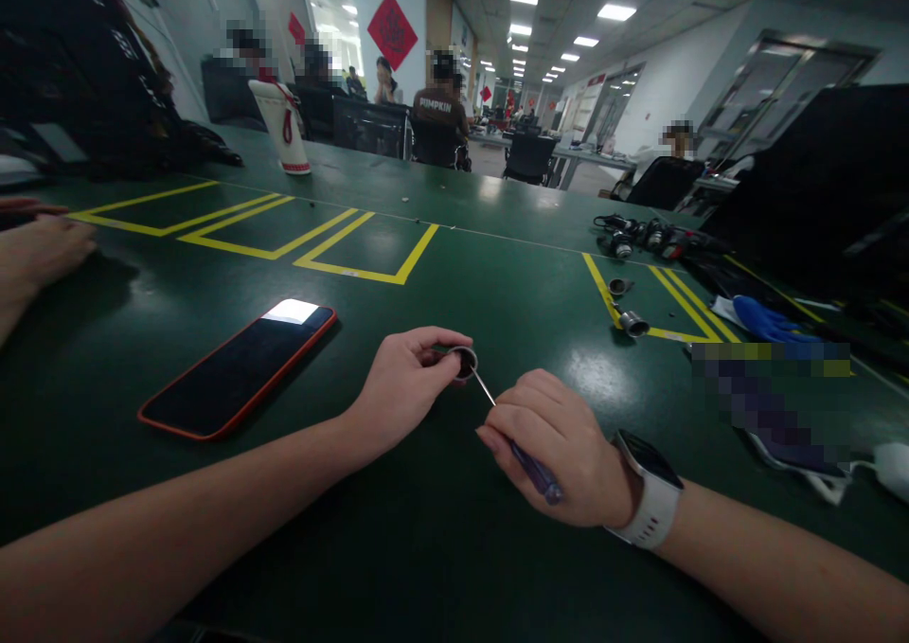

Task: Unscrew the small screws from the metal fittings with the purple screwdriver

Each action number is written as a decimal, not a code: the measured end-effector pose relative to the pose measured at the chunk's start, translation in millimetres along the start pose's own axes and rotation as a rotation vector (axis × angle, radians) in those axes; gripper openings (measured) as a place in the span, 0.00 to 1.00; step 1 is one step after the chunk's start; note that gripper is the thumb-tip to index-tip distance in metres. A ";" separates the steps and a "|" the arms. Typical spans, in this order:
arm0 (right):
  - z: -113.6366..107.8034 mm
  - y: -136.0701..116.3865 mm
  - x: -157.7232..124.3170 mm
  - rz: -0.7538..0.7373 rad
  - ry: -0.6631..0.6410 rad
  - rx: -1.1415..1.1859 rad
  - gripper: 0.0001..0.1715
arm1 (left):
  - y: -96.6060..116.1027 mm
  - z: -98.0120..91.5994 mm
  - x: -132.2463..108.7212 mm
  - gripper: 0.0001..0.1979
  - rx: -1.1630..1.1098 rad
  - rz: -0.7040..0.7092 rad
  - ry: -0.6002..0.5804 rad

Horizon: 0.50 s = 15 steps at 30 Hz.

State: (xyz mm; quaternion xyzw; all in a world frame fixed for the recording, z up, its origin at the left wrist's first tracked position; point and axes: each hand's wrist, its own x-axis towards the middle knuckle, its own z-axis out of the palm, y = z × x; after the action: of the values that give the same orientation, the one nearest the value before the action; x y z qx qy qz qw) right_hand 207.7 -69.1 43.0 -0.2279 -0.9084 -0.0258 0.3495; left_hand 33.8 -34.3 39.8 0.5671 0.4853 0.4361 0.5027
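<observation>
My left hand (408,378) is closed on a small round metal part (465,363), hollow and dark inside, with its rim toward me. My right hand (550,444) grips a screwdriver (540,477) with a purple see-through handle. Its thin shaft points up and left, and the tip meets the opening of the metal part; how deep it reaches I cannot tell. Two similar metal pieces lie apart from my hands at the right: a cup-shaped cylinder (634,323) and a smaller ring-like piece (619,287).
On the green table (398,548) lies a phone (241,368) in an orange-red case. Yellow tape outlines (355,272) mark the surface. A white cup (281,127) stands at the back. Another person's hand (43,245) is at the left edge. Dark metal parts (639,236) and a blue glove (771,319) lie right.
</observation>
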 end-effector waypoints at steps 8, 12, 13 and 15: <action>1.2 0.6 -1.2 0.001 0.019 0.016 0.06 | -0.4 0.0 0.1 0.11 0.018 0.012 -0.005; 2.1 0.7 -2.4 -0.003 0.008 0.031 0.07 | -0.9 -0.6 0.2 0.12 0.033 0.013 -0.006; 2.2 0.5 -2.5 -0.006 0.002 0.031 0.07 | -1.1 -0.7 0.2 0.12 0.037 0.014 -0.008; 2.3 0.0 -2.5 -0.008 -0.006 0.027 0.07 | -1.4 -1.0 0.0 0.12 0.040 0.022 -0.013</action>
State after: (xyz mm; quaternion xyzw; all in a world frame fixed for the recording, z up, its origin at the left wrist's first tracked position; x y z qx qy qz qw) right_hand 207.9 -69.6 39.7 -0.2194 -0.9106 -0.0142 0.3499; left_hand 32.7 -34.1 38.5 0.5854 0.4841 0.4280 0.4896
